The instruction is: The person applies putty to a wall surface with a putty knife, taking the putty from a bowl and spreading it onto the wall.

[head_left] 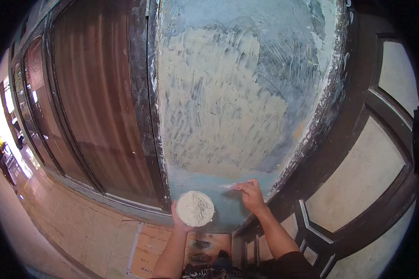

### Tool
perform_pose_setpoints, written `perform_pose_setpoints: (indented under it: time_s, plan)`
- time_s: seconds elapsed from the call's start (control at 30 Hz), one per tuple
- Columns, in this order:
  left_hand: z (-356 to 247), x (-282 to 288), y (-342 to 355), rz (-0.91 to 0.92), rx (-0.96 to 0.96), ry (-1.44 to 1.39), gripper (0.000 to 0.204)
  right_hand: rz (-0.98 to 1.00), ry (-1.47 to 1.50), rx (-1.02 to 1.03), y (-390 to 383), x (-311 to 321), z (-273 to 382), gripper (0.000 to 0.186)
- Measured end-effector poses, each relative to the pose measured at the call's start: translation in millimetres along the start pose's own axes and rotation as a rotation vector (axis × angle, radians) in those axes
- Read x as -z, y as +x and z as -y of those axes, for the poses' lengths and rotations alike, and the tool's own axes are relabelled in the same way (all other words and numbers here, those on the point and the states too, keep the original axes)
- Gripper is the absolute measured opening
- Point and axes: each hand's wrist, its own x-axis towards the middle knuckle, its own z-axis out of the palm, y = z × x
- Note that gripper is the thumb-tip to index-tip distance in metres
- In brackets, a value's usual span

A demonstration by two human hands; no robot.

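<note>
My left hand is wrapped round the side of a round tub of creamy white paste, with the paste facing up. To its right, my right hand pinches a small, thin, pale spreading tool; its exact kind is too small to make out. The tool points left, close to the lower, blue-green part of the wall panel. Above both hands, a wide coat of cream paste covers much of the panel in rough, short strokes, with bluish-grey surface showing at the top and right.
A dark-framed window with a brown curtain stands on the left. On the right is a dark wooden door with pale panels. Flattened cardboard lies on the tiled floor by my left arm.
</note>
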Motion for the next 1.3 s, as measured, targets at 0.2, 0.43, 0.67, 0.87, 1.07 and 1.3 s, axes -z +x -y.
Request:
perform_pose_setpoints:
  time_s: [0.2, 0.43, 0.67, 0.87, 1.07, 1.3]
  plan:
    - [-0.5, -13.5, -1.2, 0.006, 0.017, -0.026, 0.082, 0.122, -0.025, 0.286, -16.6, -25.1, 43.7, 0.04]
    - [-2.5, -16.6, -8.7, 0.033, -0.007, -0.018, 0.081, 0.206, -0.081, 0.358, -17.8, -35.1, 60.6, 0.038]
    - [-2.9, -9.8, -14.3, 0.002, -0.022, 0.014, 0.081, 0.212, -0.124, 0.348, -17.4, -34.6, 71.2, 0.039]
    - [0.9, -10.9, -15.1, 0.026, -0.01, 0.032, 0.082, 0.208, -0.129, 0.366, -22.6, -40.5, 65.2, 0.042]
    - [2.7, -11.5, -15.0, 0.033, 0.022, 0.016, 0.082, 0.178, -0.051, 0.338, -25.1, -44.4, 66.6, 0.04]
    - [7.4, -10.4, -14.1, -0.001, 0.018, 0.022, 0.08, 0.148, -0.086, 0.321, -30.0, -43.9, 68.3, 0.036]
